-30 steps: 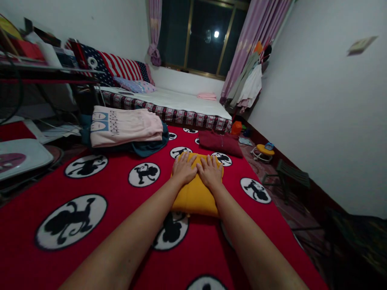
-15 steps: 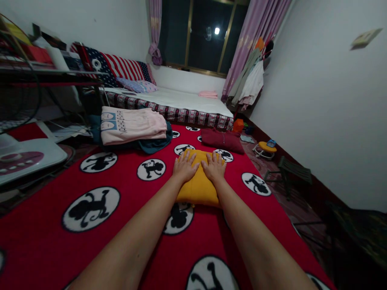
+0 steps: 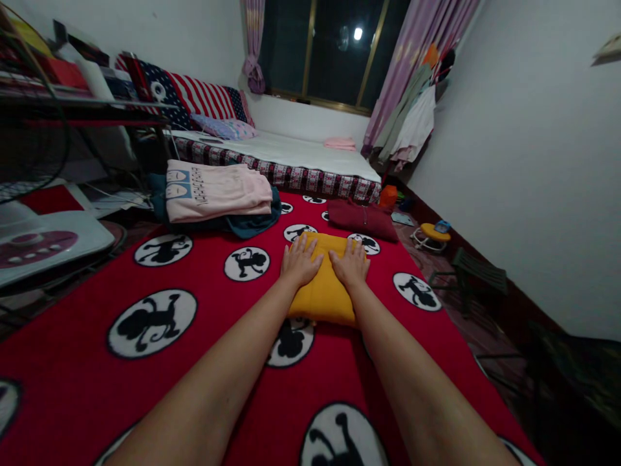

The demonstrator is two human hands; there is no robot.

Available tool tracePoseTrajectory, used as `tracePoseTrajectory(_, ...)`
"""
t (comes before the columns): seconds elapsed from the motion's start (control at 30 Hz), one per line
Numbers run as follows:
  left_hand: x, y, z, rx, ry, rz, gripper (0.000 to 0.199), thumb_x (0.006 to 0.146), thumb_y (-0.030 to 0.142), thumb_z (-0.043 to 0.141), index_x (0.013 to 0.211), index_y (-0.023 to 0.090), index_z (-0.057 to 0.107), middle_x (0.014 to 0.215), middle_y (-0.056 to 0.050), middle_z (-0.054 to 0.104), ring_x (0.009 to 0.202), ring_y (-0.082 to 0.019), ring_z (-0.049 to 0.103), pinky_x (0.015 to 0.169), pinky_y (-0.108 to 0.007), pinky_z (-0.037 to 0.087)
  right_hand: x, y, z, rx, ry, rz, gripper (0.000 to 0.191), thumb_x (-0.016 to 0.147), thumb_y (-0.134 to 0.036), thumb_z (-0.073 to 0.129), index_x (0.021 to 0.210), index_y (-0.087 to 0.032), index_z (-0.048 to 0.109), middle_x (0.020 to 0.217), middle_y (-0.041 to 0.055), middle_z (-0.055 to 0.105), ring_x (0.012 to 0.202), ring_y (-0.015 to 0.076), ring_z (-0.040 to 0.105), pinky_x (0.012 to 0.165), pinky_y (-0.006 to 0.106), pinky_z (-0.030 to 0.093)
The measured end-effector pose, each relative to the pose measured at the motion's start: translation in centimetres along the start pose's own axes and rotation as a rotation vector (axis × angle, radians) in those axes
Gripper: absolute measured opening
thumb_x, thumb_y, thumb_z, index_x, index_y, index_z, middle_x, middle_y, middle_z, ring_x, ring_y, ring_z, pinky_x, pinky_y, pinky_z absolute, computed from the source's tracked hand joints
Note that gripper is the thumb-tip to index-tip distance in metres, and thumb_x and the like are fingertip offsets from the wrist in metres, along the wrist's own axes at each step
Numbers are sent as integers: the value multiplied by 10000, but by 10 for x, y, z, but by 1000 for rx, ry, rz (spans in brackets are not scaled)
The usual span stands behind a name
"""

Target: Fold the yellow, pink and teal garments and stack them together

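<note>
A folded yellow garment lies on the red blanket with its round monkey patches. My left hand rests flat on the garment's left side, fingers spread toward its far edge. On the right side, my right hand lies flat in the same way, fingers apart. Between the two hands a strip of the yellow cloth shows. Beyond my right hand lies a folded dark red garment. Farther left, a folded pink garment with printed letters sits on top of a dark teal garment.
A bed with a white sheet stands beneath the window. A cluttered desk is at the left. To the right of the blanket are a yellow-topped stool and a dark folding stool. Clothes hang by the purple curtain.
The view has shifted slightly, so everything sits a little farther right and higher. Both hands stay flat on the yellow garment, with hardly any movement over it.
</note>
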State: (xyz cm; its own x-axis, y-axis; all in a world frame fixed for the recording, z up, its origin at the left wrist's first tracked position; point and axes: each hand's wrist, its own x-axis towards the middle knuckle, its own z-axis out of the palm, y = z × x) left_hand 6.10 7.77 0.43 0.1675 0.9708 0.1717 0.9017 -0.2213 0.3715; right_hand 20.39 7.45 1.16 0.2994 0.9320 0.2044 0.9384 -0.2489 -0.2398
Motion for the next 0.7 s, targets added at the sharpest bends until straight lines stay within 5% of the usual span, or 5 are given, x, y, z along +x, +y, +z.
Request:
tracePoseTrajectory(0.47,1,-2,0,-16,-33,16,655,929,568,262,1509,263,245,1602,-45,133,1472,-263,90,1167,-527,126,0,2,-3,-41,-38,-11,754,926,-575,295,1522,-127,183,1583,192,121,1439,322,164,1097,520,231)
tracePoseTrajectory(0.7,-15,-5,-20,25,-221,50,697,928,594,226,1520,228,190,1602,-62,57,1473,-270,-8,1146,-597,78,-6,6,-4,-52,-70,-67,698,943,-531,314,1512,-136,231,1593,169,95,1455,315,119,1109,523,220)
